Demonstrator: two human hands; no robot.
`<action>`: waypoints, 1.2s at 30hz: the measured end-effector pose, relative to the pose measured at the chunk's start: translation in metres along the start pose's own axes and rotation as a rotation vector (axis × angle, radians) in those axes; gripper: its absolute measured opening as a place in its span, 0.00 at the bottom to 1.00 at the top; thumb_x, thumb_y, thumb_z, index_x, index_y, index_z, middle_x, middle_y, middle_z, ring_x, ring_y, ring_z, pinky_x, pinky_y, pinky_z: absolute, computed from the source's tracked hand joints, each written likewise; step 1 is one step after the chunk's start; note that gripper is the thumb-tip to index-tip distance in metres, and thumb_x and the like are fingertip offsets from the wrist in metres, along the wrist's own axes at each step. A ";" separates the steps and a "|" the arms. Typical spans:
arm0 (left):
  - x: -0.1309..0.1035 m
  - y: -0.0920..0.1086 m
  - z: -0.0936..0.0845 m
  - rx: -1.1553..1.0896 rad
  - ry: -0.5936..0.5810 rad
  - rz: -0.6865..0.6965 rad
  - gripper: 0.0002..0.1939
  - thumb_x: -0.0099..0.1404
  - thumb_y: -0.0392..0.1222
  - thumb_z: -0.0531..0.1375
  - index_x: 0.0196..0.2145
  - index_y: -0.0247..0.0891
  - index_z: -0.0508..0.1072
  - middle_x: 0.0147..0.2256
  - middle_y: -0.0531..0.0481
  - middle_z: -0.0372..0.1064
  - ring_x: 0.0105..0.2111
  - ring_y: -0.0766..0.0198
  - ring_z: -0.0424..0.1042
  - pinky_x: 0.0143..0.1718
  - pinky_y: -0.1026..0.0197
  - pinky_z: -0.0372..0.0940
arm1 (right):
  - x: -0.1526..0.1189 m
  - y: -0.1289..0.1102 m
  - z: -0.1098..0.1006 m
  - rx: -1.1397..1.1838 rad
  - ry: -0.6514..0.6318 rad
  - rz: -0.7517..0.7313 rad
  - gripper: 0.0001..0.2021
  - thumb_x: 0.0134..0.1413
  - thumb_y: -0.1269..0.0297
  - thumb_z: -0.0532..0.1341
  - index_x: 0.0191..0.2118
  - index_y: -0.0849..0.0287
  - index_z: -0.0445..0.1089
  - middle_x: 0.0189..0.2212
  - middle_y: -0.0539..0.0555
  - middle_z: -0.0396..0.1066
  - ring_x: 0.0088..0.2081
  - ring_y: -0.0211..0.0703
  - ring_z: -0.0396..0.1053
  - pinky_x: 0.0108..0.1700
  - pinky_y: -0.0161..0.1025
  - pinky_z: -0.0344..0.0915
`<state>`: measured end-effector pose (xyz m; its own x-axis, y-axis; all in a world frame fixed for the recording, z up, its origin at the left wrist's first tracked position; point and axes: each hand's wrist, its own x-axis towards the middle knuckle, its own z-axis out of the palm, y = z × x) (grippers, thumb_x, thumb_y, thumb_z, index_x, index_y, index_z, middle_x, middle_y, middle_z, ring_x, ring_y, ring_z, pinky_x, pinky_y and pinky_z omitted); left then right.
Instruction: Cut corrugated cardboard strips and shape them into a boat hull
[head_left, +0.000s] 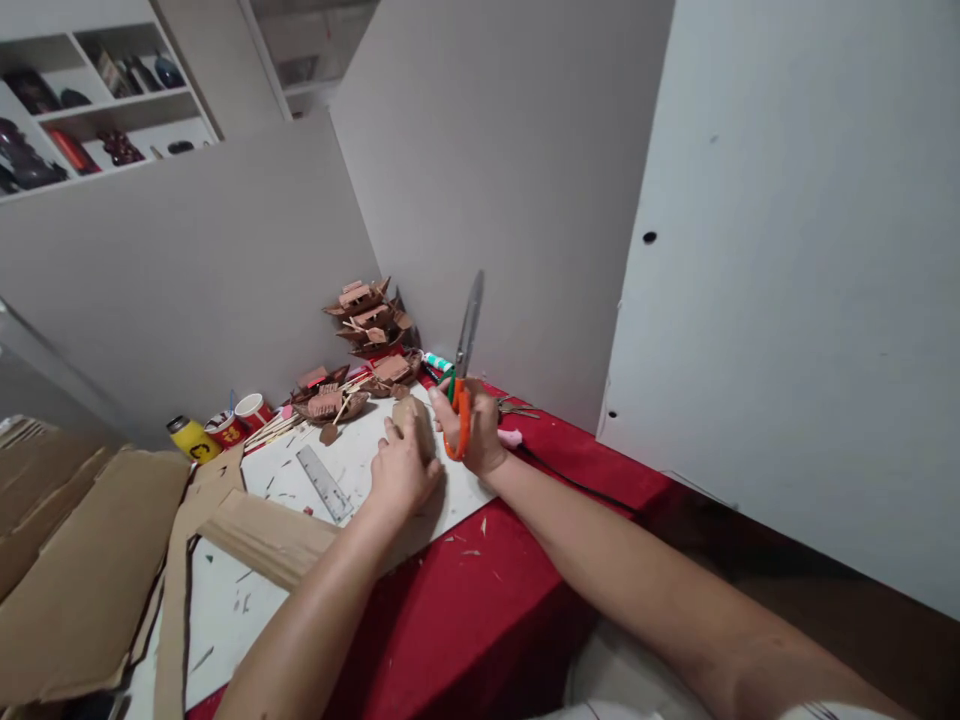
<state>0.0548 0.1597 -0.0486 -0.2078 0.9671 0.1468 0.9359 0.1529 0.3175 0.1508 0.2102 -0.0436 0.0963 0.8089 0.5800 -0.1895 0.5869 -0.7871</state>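
My right hand (pixel 486 425) grips a pair of orange-handled scissors (pixel 463 400), the blades together and pointing up. Just left of it, my left hand (pixel 405 468) holds a small brown piece of cardboard (pixel 421 420) down on the white board (pixel 352 435); its fingers partly cover the piece. A clear ruler (pixel 324 482) lies to the left of that hand. Under the left forearm runs a long cardboard strip (pixel 262 530).
Several brown model boats (pixel 330 402) stand at the back, some stacked in the corner. Red cups (pixel 253 410) and a yellow container (pixel 193 440) are on the left, near large cardboard sheets (pixel 82 570). Grey partitions (pixel 510 180) enclose the red-covered table (pixel 450 620). Scraps lie about.
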 end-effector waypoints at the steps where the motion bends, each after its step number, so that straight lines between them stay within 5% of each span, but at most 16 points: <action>1: 0.007 -0.003 0.004 -0.019 0.006 -0.015 0.43 0.53 0.43 0.62 0.64 0.41 0.50 0.62 0.28 0.49 0.51 0.38 0.66 0.47 0.44 0.60 | -0.001 0.002 -0.001 0.013 0.000 -0.011 0.11 0.50 0.57 0.61 0.29 0.56 0.59 0.17 0.43 0.61 0.17 0.34 0.60 0.21 0.33 0.62; 5: 0.025 -0.033 -0.006 -0.166 0.006 -0.120 0.31 0.57 0.42 0.58 0.58 0.40 0.59 0.52 0.37 0.66 0.49 0.46 0.68 0.48 0.50 0.61 | -0.002 0.002 -0.003 0.052 -0.004 -0.019 0.11 0.49 0.58 0.62 0.28 0.57 0.61 0.17 0.43 0.60 0.17 0.33 0.59 0.21 0.33 0.62; 11: 0.040 -0.086 -0.047 -0.484 -0.190 -0.325 0.20 0.66 0.45 0.48 0.53 0.37 0.63 0.44 0.42 0.71 0.33 0.59 0.76 0.30 0.57 0.69 | 0.001 -0.002 -0.006 0.083 0.026 0.017 0.10 0.50 0.60 0.62 0.28 0.57 0.60 0.18 0.44 0.59 0.18 0.33 0.60 0.22 0.32 0.62; 17: 0.052 -0.105 -0.036 -0.540 -0.222 -0.424 0.19 0.65 0.46 0.55 0.51 0.36 0.65 0.46 0.44 0.68 0.39 0.60 0.71 0.38 0.52 0.69 | 0.003 0.001 -0.007 0.068 0.000 0.071 0.10 0.51 0.60 0.61 0.27 0.57 0.60 0.18 0.44 0.58 0.20 0.34 0.62 0.23 0.32 0.62; 22: 0.066 -0.115 -0.026 -0.377 -0.207 -0.387 0.18 0.65 0.45 0.57 0.51 0.36 0.66 0.49 0.43 0.65 0.44 0.56 0.69 0.43 0.49 0.67 | 0.001 0.010 -0.005 0.049 -0.018 0.068 0.09 0.51 0.61 0.61 0.29 0.57 0.61 0.19 0.44 0.59 0.20 0.34 0.61 0.23 0.33 0.63; 36: 0.086 -0.132 -0.035 -0.121 -0.240 -0.138 0.17 0.65 0.44 0.57 0.50 0.37 0.67 0.49 0.43 0.66 0.44 0.57 0.69 0.43 0.49 0.67 | -0.001 0.005 -0.001 0.069 -0.033 0.111 0.10 0.48 0.62 0.63 0.28 0.57 0.60 0.20 0.45 0.60 0.19 0.32 0.60 0.20 0.32 0.60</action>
<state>-0.0969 0.2157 -0.0457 -0.2442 0.9614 -0.1266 0.8595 0.2750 0.4308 0.1511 0.2124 -0.0486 0.0389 0.8667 0.4973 -0.2639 0.4889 -0.8315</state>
